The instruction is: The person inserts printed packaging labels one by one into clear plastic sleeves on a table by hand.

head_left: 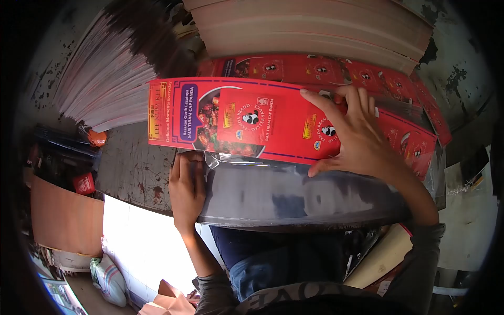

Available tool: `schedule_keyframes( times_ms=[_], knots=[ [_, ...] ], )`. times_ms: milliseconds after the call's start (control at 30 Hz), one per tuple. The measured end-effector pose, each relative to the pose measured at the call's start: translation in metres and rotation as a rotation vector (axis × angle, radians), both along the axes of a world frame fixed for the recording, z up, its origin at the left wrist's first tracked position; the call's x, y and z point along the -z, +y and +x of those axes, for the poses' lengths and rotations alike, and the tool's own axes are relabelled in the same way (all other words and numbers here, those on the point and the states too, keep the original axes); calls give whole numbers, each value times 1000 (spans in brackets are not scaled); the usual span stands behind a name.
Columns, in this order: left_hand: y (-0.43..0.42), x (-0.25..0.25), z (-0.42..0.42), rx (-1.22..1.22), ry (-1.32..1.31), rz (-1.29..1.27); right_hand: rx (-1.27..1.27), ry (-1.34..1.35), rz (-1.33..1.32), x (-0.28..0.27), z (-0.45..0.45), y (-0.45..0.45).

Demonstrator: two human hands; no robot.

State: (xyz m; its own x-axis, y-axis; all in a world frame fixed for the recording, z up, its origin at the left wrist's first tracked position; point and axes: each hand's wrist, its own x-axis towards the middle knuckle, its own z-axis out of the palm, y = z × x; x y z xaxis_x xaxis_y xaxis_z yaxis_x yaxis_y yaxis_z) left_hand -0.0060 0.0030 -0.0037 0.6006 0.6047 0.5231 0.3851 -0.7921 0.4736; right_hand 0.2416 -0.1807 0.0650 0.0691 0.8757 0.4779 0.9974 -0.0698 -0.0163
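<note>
A long red printed cardboard sheet (283, 136) with panda oyster sauce pictures lies slantwise across the work surface. My right hand (362, 134) spans it, thumb at the lower edge and fingers over the upper edge. Just below the sheet's left part, my left hand (186, 181) has its fingers curled together beside crinkled clear plastic film (212, 158); what is between its fingertips is hidden. Under both lies a glossy, plastic-covered grey surface (294, 197) with a curved front edge. More red printed sheets (325, 71) lie behind the one I hold.
A fanned stack of sheets (107, 79) stands at the left on the worn wooden table (136, 163). Large brown cardboard pieces (315, 29) rise at the back. An orange object (97, 137) sits by the stack. A filled sack (108, 278) is on the floor at lower left.
</note>
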Motion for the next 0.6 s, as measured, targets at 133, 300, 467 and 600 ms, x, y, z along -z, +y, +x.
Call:
schedule_keyframes(
  times_ms=[133, 300, 467, 600],
  knots=[
    [-3, 0, 1, -25, 13, -38, 101, 104, -122, 8, 22, -14],
    [-3, 0, 2, -37, -13, -35, 113, 307, -131, 14, 54, -24],
    [-6, -5, 2, -84, 12, -118, 150, 625, -296, 19, 62, -22],
    [-6, -1, 0, -115, 24, -114, 198, 580, -315, 12, 61, -15]
  ],
)
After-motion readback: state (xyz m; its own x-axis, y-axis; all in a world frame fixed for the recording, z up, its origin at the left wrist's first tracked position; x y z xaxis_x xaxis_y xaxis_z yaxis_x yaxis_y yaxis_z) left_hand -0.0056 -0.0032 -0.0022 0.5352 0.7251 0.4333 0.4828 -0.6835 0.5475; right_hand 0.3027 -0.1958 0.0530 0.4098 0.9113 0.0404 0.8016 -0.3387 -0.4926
